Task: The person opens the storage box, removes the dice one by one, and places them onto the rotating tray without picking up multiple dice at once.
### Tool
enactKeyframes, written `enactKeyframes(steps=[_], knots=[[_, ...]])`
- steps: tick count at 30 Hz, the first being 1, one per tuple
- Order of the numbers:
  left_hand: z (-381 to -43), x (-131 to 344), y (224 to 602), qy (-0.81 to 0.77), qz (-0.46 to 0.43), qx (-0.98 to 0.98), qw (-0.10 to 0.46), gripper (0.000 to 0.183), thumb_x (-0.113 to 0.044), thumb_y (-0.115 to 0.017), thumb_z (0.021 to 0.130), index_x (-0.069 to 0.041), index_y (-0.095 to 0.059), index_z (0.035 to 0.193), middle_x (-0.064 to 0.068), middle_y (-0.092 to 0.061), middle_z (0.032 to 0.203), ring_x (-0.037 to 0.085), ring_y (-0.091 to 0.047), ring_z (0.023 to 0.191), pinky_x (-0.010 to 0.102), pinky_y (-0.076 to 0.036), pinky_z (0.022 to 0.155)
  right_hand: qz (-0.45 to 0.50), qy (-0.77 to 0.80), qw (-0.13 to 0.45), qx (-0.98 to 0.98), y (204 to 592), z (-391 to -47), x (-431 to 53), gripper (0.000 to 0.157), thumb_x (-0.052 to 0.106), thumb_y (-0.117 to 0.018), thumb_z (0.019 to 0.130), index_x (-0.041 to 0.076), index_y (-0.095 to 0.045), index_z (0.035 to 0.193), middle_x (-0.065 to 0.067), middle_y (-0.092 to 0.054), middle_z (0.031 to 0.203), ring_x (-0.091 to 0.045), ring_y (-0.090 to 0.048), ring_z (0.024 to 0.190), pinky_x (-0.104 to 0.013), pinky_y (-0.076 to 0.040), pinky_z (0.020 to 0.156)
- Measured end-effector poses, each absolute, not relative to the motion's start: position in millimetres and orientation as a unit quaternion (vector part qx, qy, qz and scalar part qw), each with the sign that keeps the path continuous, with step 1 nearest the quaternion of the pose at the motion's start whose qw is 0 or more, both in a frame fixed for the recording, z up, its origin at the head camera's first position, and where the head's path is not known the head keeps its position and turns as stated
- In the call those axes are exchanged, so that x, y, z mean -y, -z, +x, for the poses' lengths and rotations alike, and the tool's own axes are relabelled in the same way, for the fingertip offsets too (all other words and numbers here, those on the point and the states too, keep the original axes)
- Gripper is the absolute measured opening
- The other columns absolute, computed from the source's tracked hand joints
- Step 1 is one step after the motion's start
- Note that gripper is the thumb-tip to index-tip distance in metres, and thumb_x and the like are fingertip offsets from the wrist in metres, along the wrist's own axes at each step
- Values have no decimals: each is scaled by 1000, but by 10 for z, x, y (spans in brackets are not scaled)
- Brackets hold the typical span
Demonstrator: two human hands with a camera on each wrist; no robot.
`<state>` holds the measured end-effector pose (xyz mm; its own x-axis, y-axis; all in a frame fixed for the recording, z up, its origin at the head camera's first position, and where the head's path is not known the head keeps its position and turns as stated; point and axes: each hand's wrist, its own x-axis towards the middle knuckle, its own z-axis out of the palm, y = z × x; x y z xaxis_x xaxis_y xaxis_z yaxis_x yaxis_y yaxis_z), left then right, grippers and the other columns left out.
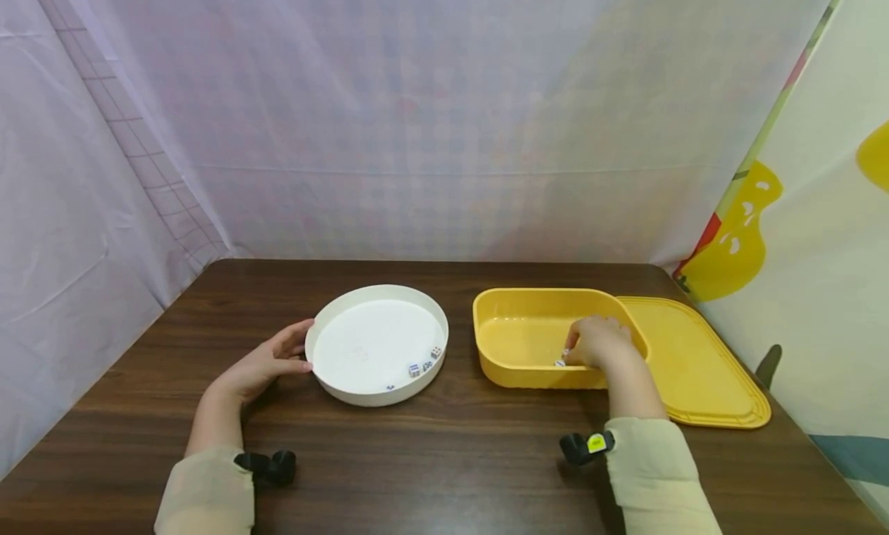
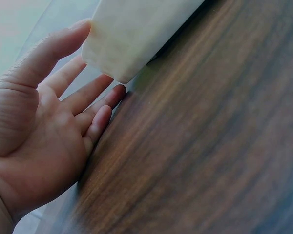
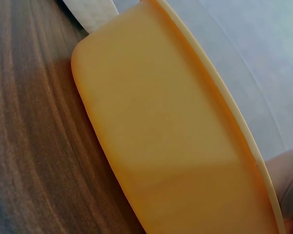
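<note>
On the left of the table stands a round white tray (image 1: pixel 378 291) with several small white dice (image 1: pixel 414 370) along its near right side. My left hand (image 1: pixel 267 364) touches the tray's left side, thumb and fingers spread and fairly straight; the left wrist view shows the thumb against the tray wall (image 2: pixel 132 39). Over in the yellow box (image 1: pixel 528 377), my right hand (image 1: pixel 603 340) reaches down with bent fingers, and a small die (image 1: pixel 566 352) shows at its fingertips. Another die (image 1: pixel 559 363) lies just below it. In the right wrist view the box wall (image 3: pixel 161 112) hides most of the hand.
A flat yellow lid (image 1: pixel 701 365) lies right of the box, partly behind it. The dark wooden table (image 1: pixel 417 458) reaches back to a hanging pale curtain (image 1: pixel 430 133). Each wrist carries a black camera mount.
</note>
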<state>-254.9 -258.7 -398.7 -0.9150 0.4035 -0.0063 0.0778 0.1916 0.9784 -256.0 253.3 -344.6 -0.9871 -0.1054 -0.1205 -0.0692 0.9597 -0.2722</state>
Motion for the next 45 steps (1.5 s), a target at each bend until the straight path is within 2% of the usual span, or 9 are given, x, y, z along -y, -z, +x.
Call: enactKeyframes(steps=[9, 20, 31, 45], knots=[[-2557, 2596, 3996, -616, 159, -760, 133, 82, -3, -67, 87, 1, -15, 151, 25, -16, 154, 44, -21, 136, 58, -9, 107, -46, 132, 40, -989, 3434, -2572, -2514, 14, 23, -76, 74, 14, -67, 79, -17, -55, 96, -44, -43, 97, -55, -30, 82], [-2573, 2594, 4012, -622, 164, -755, 130, 82, -2, -66, 87, 3, -15, 151, 25, -14, 154, 44, -21, 136, 55, -11, 107, -48, 141, 29, -988, 3336, -2553, -2449, 14, 23, -76, 79, 13, -67, 84, -20, -55, 102, -45, -41, 100, -56, -29, 84], [-2574, 2599, 4019, -620, 161, -757, 131, 82, -2, -66, 87, 3, -15, 150, 25, -12, 155, 44, -19, 137, 55, -10, 107, -86, 128, -29, -988, 3189, -2459, -2309, 12, 25, -72, 84, 13, -68, 87, -25, -54, 115, -52, -39, 111, -62, -25, 92], [-2571, 2596, 4016, -621, 162, -756, 130, 82, -2, -66, 87, 3, -15, 151, 25, -13, 155, 44, -19, 137, 55, -10, 107, -139, 128, -63, -980, 3027, -2336, -1960, 10, 24, -71, 86, 15, -68, 87, -26, -48, 128, -50, -32, 121, -64, -21, 96]])
